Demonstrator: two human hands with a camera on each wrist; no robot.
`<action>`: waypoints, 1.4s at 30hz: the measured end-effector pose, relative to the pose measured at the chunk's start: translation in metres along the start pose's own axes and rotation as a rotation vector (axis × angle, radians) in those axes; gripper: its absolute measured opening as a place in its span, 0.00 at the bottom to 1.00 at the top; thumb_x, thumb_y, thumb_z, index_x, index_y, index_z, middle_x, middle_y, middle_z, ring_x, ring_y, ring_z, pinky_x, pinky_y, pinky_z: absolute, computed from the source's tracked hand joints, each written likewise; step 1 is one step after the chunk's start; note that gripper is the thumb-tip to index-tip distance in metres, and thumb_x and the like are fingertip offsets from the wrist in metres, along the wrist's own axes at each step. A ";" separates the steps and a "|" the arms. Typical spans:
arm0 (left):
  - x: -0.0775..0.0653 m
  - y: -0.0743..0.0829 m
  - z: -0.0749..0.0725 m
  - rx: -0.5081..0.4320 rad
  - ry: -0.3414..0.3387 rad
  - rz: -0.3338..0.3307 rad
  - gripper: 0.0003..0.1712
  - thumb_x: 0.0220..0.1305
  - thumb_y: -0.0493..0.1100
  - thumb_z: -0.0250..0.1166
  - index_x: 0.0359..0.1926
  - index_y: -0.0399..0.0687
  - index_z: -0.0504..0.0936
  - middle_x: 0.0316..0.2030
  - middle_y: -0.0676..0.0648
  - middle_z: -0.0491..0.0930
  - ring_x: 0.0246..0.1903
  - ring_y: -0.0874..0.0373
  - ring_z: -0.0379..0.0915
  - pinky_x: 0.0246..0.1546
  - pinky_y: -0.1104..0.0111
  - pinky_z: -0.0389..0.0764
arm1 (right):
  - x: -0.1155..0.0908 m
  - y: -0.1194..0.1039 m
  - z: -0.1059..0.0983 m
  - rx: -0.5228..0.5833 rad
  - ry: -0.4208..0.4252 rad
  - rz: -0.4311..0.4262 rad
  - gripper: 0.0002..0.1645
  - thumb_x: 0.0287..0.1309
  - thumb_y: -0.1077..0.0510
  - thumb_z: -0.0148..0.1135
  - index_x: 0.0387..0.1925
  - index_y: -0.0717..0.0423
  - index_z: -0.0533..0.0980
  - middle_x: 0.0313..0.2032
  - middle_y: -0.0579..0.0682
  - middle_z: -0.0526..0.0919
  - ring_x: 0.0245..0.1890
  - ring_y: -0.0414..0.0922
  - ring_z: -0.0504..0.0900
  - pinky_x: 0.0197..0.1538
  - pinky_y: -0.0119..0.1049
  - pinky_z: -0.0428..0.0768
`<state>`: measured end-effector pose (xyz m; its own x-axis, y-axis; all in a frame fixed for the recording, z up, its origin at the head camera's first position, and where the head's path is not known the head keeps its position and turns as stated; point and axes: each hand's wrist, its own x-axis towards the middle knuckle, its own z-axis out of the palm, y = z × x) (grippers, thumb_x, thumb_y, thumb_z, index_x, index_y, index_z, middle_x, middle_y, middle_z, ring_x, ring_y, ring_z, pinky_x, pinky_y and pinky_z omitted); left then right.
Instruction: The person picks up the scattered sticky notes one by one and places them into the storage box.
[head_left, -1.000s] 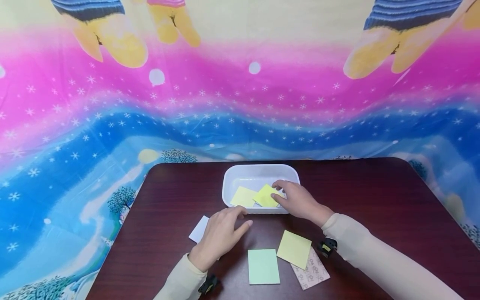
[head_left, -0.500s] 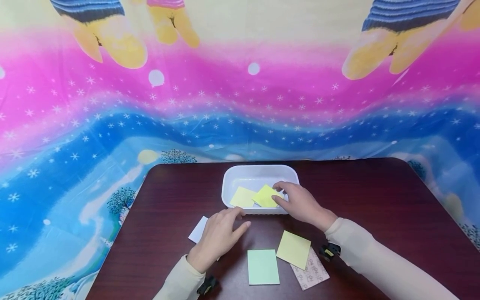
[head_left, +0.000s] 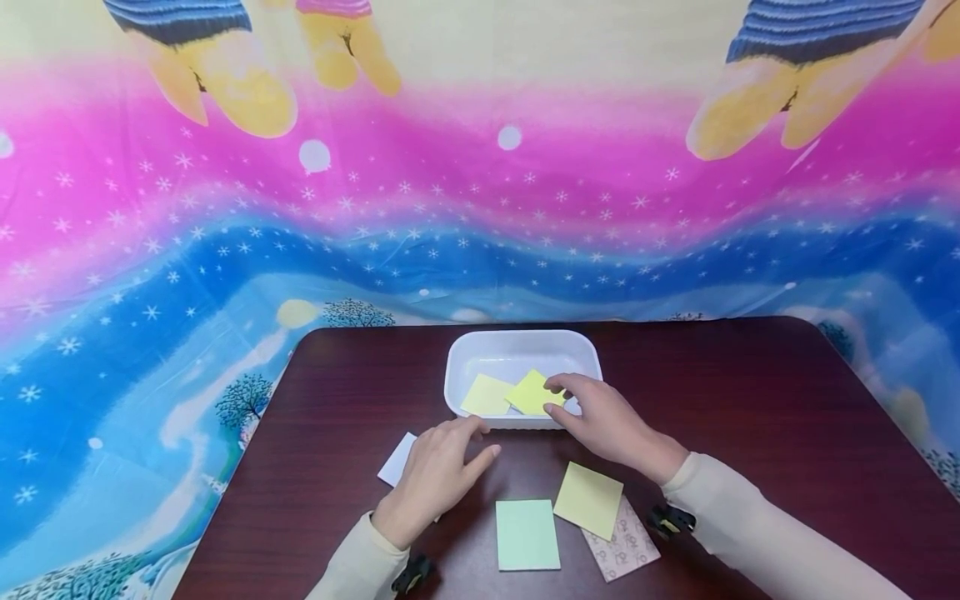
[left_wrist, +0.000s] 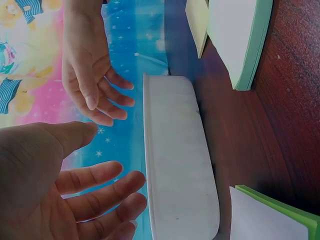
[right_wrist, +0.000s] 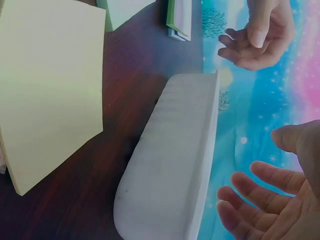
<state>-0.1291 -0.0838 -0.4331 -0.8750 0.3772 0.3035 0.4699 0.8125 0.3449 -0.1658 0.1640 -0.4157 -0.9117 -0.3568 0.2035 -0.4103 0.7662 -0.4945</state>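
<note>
My right hand (head_left: 611, 421) hovers over the near right rim of a white plastic tub (head_left: 517, 422), fingers loosely bent and holding nothing. Inside the tub lie a pale yellow sticky note pad (head_left: 486, 394) and a brighter yellow pad (head_left: 528, 392), the latter partly behind the right fingertips. To the left, my left hand (head_left: 435, 467) hangs empty with relaxed fingers above a white pad (head_left: 396, 460), most of which it hides. The left wrist view shows green layers (left_wrist: 280, 206) under a white sheet there. Both wrist views show empty palms beside the tub wall (right_wrist: 170, 150).
Nearer me on the dark wooden table (head_left: 720, 392) lies a mint green pad (head_left: 527, 535). Right of it, a light yellow pad (head_left: 588, 500) overlaps a pinkish patterned pad (head_left: 621, 546). A printed cloth (head_left: 480, 183) hangs behind the table.
My right hand has drawn back slightly toward me, away from the bright yellow pad in the tub. My left hand stays nearly still, and the pads have not moved.
</note>
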 end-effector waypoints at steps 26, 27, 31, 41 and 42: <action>-0.008 0.004 0.001 -0.001 0.021 0.018 0.15 0.58 0.57 0.62 0.40 0.54 0.80 0.35 0.56 0.82 0.29 0.63 0.73 0.26 0.66 0.73 | -0.030 -0.003 -0.004 0.049 0.038 -0.052 0.19 0.59 0.45 0.58 0.49 0.49 0.77 0.45 0.47 0.82 0.40 0.37 0.80 0.42 0.39 0.79; -0.008 0.004 0.001 -0.001 0.022 0.019 0.15 0.58 0.57 0.62 0.40 0.55 0.80 0.35 0.56 0.82 0.29 0.63 0.73 0.27 0.66 0.73 | -0.031 -0.003 -0.004 0.049 0.041 -0.054 0.19 0.59 0.45 0.58 0.48 0.49 0.77 0.45 0.46 0.82 0.40 0.37 0.80 0.42 0.38 0.79; -0.011 0.003 0.002 -0.005 0.021 0.019 0.16 0.58 0.57 0.62 0.40 0.53 0.81 0.35 0.56 0.82 0.30 0.63 0.74 0.29 0.66 0.74 | -0.034 -0.004 -0.004 0.050 0.051 -0.054 0.17 0.58 0.46 0.59 0.47 0.47 0.78 0.43 0.42 0.82 0.39 0.37 0.79 0.41 0.37 0.78; -0.015 0.002 0.003 -0.002 0.008 0.020 0.18 0.58 0.58 0.61 0.42 0.53 0.81 0.35 0.57 0.82 0.28 0.65 0.71 0.28 0.68 0.73 | -0.043 -0.004 -0.003 0.040 0.050 -0.060 0.18 0.58 0.45 0.59 0.47 0.48 0.78 0.43 0.41 0.81 0.38 0.36 0.77 0.39 0.36 0.77; -0.016 0.002 0.004 -0.004 0.007 0.021 0.18 0.58 0.58 0.61 0.42 0.53 0.81 0.34 0.57 0.82 0.28 0.66 0.70 0.27 0.68 0.72 | -0.043 -0.004 -0.002 0.037 0.051 -0.062 0.19 0.58 0.45 0.59 0.47 0.48 0.78 0.43 0.42 0.81 0.38 0.36 0.77 0.40 0.36 0.77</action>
<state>-0.1147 -0.0860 -0.4402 -0.8642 0.3907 0.3172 0.4884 0.8028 0.3419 -0.1248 0.1781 -0.4208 -0.8848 -0.3747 0.2771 -0.4660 0.7228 -0.5103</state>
